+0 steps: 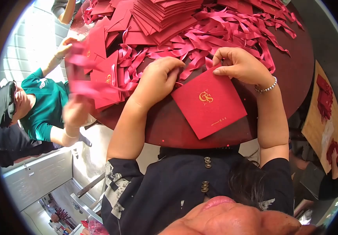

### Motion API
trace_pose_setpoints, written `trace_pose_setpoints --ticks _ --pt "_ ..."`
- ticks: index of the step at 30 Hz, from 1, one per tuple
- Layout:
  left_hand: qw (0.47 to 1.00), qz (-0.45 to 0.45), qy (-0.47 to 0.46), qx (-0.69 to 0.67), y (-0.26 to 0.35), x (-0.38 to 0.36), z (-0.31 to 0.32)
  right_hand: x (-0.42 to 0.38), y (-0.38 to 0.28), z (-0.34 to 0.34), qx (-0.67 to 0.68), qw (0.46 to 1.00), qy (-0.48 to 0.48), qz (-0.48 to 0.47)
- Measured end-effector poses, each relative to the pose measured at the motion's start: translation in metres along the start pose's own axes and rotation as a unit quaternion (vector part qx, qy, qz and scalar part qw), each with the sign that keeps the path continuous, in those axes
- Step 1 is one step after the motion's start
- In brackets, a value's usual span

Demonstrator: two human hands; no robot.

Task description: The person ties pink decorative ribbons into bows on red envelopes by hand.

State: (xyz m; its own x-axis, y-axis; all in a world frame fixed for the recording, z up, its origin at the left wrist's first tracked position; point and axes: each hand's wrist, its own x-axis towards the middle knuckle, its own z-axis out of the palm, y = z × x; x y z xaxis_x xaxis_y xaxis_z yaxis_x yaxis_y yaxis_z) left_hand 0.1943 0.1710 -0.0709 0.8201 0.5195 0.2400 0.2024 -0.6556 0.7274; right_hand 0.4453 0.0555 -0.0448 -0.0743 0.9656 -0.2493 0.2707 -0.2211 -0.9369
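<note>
A square red envelope (212,107) with gold lettering lies tilted near the table's front edge. At its top corner, the thumb of my right hand (245,68) presses on the envelope, with the fingers curled behind. My left hand (159,80) is closed beside the envelope's left corner, its fingertips turned down among the ribbons. What those fingers pinch is hidden, though a short bit of ribbon shows by them. Just beyond both hands spreads a loose heap of shiny pink-red ribbons (200,39).
A stack of red envelopes (165,17) stands at the back of the round dark table (294,74). More envelopes (106,78) lie at the left, where a person in green (39,102) moves a blurred ribbon. Another person's hand (335,154) touches red pieces on a wooden table (317,129) at right.
</note>
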Motion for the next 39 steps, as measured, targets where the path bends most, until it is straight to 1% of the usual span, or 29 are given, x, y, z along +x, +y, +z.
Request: trace_pose_setpoints --ticks 1,3,4,5,6,7,8,9,10,11,12,13,14,15,17,18,19,21,22,23,25,27,29,30,31,33,35,37,39 --pt "0.991 0.044 0.077 0.102 -0.001 0.0 0.005 -0.001 -0.001 0.002 -0.015 1.0 0.001 -0.009" --pt "0.99 0.062 0.108 0.071 0.024 -0.004 0.01 -0.003 -0.004 0.006 -0.012 1.0 -0.004 -0.011" --pt "0.995 0.041 0.081 0.027 0.035 -0.008 0.013 -0.004 -0.006 0.009 -0.035 0.999 0.003 -0.038" --pt "0.997 0.04 0.043 0.051 0.042 -0.011 0.013 -0.004 -0.007 0.012 -0.058 0.996 0.009 -0.065" --pt "0.996 0.031 0.031 0.078 0.048 -0.015 0.014 -0.004 -0.008 0.013 -0.06 0.996 0.006 -0.065" --pt "0.994 0.023 0.018 0.103 0.051 -0.016 0.014 -0.004 -0.009 0.013 -0.066 0.996 -0.006 -0.057" --pt "0.996 0.042 0.042 0.069 0.043 -0.018 0.018 -0.004 -0.008 0.012 -0.073 0.996 -0.017 -0.051" --pt "0.996 0.042 0.046 0.069 0.043 -0.018 0.018 -0.003 -0.008 0.011 -0.08 0.995 -0.027 -0.045" --pt "0.999 0.012 0.004 0.047 0.043 -0.018 0.016 0.0 -0.007 0.009 -0.033 0.999 -0.004 0.018" --pt "0.999 -0.019 -0.04 0.024 0.044 -0.019 0.014 0.004 -0.003 0.008 -0.035 0.999 -0.003 0.018" --pt "0.996 -0.003 -0.079 0.052 0.045 -0.02 0.012 0.009 0.005 0.008 -0.128 0.982 0.121 -0.068" --pt "0.99 0.014 -0.117 0.079 0.047 -0.021 0.011 0.013 0.012 0.008 -0.217 0.934 0.24 -0.151" --pt "0.986 0.038 -0.148 0.073 0.051 -0.025 0.008 0.016 0.016 0.005 -0.21 0.933 0.203 -0.211" --pt "0.98 0.068 -0.175 0.061 0.054 -0.026 0.008 0.017 0.02 0.008 -0.212 0.933 0.203 -0.21" --pt "0.968 0.096 -0.227 0.047 0.06 -0.028 0.006 0.02 0.024 0.02 -0.281 0.921 0.107 -0.248" --pt "0.964 0.082 -0.25 0.043 0.062 -0.029 0.004 0.019 0.022 0.028 -0.348 0.898 0.138 -0.232" --pt "0.964 0.081 -0.25 0.041 0.063 -0.03 0.003 0.019 0.02 0.031 -0.348 0.899 0.136 -0.231" --pt "0.97 0.029 -0.236 0.056 0.062 -0.03 -0.001 0.017 0.016 0.03 -0.373 0.884 0.156 -0.234" --pt "0.975 0.031 -0.215 0.045 0.059 -0.03 -0.003 0.015 0.017 0.027 -0.389 0.887 0.147 -0.2" --pt "0.975 0.033 -0.215 0.045 0.059 -0.029 -0.005 0.014 0.02 0.022 -0.39 0.887 0.148 -0.2" --pt "0.988 -0.01 -0.153 0.002 0.06 -0.028 -0.01 0.014 0.027 0.009 -0.392 0.895 0.13 -0.168" --pt "0.988 -0.03 -0.151 0.007 0.057 -0.029 -0.013 0.011 0.028 0.008 -0.38 0.901 0.127 -0.164" --pt "0.991 -0.04 -0.123 0.035 0.053 -0.029 -0.016 0.008 0.018 0.013 -0.39 0.867 0.166 -0.26" --pt "0.993 -0.046 -0.11 0.021 0.052 -0.03 -0.018 0.002 0.008 0.015 -0.384 0.876 0.125 -0.263" --pt "0.993 -0.059 -0.101 0.01 0.052 -0.03 -0.023 0.0 0.008 0.017 -0.382 0.876 0.126 -0.265" --pt "0.986 -0.101 -0.082 -0.107 0.05 -0.028 -0.025 -0.006 0.009 0.02 -0.36 0.908 0.001 -0.214" --pt "0.984 -0.106 -0.086 -0.115 0.037 -0.024 -0.023 -0.01 0.006 0.018 -0.344 0.919 -0.004 -0.195" --pt "0.976 -0.152 -0.12 -0.097 0.035 -0.018 -0.022 -0.012 0.008 0.007 -0.359 0.909 -0.022 -0.211" --pt "0.973 -0.163 -0.129 -0.096 0.033 -0.014 -0.022 -0.015 0.012 0.001 -0.364 0.9 -0.017 -0.237"
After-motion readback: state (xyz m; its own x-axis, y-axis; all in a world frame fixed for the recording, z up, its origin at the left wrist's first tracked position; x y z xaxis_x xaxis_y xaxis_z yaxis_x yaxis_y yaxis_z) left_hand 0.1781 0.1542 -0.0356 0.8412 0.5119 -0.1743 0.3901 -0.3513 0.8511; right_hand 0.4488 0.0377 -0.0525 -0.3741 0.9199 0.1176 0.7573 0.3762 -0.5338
